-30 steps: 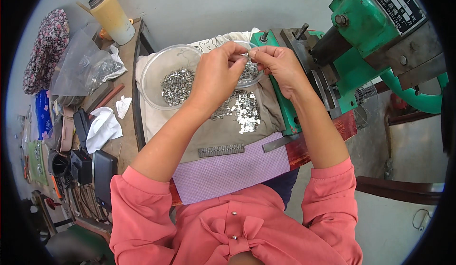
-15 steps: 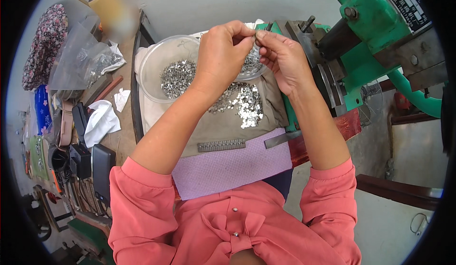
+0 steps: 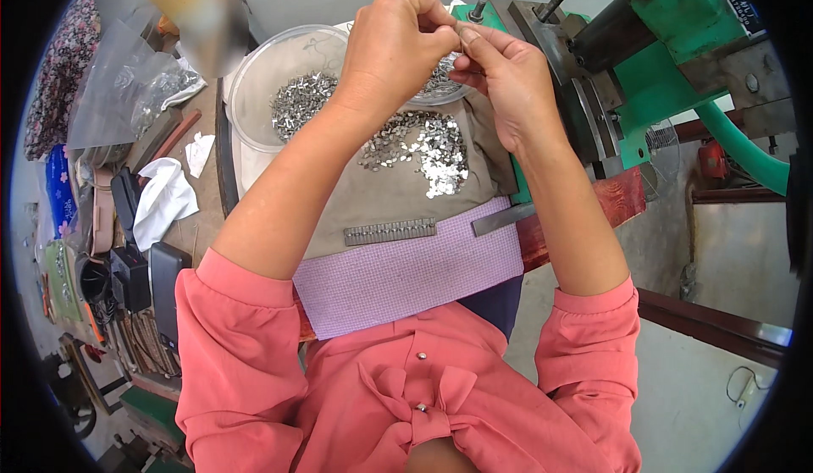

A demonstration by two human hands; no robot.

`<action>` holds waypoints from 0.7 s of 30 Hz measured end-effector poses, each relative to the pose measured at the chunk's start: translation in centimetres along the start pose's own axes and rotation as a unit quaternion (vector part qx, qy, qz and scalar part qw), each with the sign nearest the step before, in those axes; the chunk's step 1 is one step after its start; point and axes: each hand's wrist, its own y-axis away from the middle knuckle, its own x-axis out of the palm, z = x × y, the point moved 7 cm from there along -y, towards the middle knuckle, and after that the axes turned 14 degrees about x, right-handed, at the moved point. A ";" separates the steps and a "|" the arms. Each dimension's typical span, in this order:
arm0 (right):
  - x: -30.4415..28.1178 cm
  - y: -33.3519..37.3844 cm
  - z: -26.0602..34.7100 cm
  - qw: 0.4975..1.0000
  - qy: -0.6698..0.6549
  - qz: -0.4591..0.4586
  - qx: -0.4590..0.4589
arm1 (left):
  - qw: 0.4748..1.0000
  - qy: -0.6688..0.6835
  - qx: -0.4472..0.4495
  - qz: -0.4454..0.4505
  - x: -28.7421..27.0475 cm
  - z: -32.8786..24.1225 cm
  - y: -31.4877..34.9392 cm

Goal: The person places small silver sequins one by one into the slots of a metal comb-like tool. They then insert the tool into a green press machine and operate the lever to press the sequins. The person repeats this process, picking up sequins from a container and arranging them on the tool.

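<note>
Shifted up in view: left hand (image 3: 391,48), right hand (image 3: 513,79), angled inward, meeting, both pinched; can't tell on what.

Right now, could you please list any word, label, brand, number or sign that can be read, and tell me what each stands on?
Dark plate on the green machine: rows of pale print, slanted, small and partly blurred; I won't copy it out.
Blue packet: pale and pink marks, too small to tell whether they are writing.
I can make out no other lettering.
</note>
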 end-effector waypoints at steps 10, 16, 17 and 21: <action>0.4 0.0 0.1 0.999 0.001 0.037 0.002 | 0.961 0.259 -0.083 -0.045 -1.0 -0.2 2.0; 1.5 0.9 -0.3 0.997 0.038 0.069 0.025 | 0.980 0.186 -0.065 0.015 -2.4 -0.2 3.8; 1.6 1.1 -0.5 0.995 0.051 0.081 0.025 | 0.985 0.158 -0.069 0.025 -2.8 -0.5 4.3; 1.7 2.1 -1.6 0.989 0.105 0.105 0.013 | 0.993 0.092 -0.064 0.037 -3.7 -1.6 6.5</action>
